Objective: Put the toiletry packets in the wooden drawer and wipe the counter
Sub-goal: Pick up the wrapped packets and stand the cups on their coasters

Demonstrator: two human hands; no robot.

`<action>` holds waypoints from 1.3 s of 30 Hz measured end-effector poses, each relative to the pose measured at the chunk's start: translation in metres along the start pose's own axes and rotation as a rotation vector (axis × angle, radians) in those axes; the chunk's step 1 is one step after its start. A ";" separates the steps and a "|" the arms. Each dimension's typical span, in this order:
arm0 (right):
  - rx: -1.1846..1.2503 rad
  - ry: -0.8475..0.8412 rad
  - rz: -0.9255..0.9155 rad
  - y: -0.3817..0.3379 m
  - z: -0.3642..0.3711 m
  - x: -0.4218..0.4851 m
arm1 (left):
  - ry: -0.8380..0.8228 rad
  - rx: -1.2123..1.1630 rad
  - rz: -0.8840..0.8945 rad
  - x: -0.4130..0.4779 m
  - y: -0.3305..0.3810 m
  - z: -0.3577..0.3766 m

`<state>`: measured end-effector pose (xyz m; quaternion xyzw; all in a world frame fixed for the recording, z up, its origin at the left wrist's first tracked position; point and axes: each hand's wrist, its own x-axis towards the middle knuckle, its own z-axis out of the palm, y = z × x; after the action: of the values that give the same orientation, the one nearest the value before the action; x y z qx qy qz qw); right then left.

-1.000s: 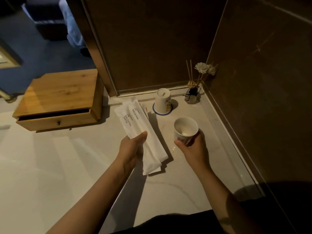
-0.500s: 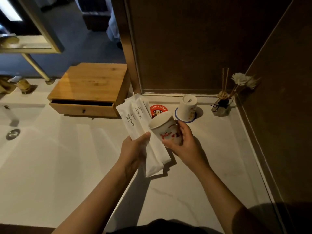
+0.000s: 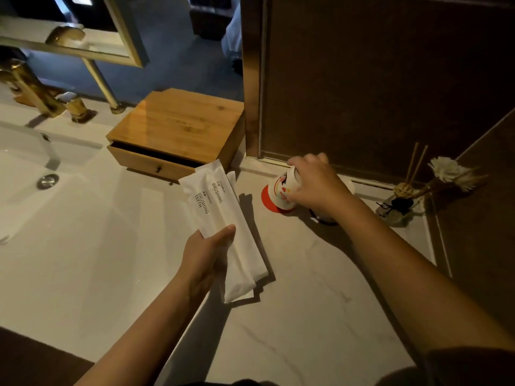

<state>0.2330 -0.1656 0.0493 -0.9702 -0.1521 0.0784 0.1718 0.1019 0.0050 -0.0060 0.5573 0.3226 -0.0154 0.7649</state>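
Note:
My left hand (image 3: 207, 254) grips a stack of long white toiletry packets (image 3: 223, 218) printed "BRUSHING TEETH", held above the white marble counter (image 3: 292, 302). Behind them stands the wooden drawer box (image 3: 178, 129), its drawer (image 3: 147, 162) pulled slightly out, a dark gap showing above the front. My right hand (image 3: 315, 182) grasps a white cup with red print (image 3: 284, 188), turned mouth-down onto a red round coaster (image 3: 269, 201) near the back wall.
A white sink basin (image 3: 41, 168) with a brass faucet (image 3: 33, 90) lies at the left. A reed diffuser with white flowers (image 3: 404, 201) stands in the back right corner. Dark brown walls close the back and right sides. A second cup is mostly hidden behind my right wrist.
My right hand lifted the cup, turned it over and brought it left onto the red coaster. The view swung left, revealing the sink. The packets stayed in my left hand.

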 end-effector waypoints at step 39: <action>0.590 0.204 0.299 0.005 0.086 0.002 | 0.111 -0.091 -0.026 -0.009 -0.003 -0.013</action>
<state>0.2183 -0.1432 -0.0323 -0.8931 0.0388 0.0459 0.4457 0.0879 0.0118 -0.0060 0.5177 0.3723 0.0202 0.7701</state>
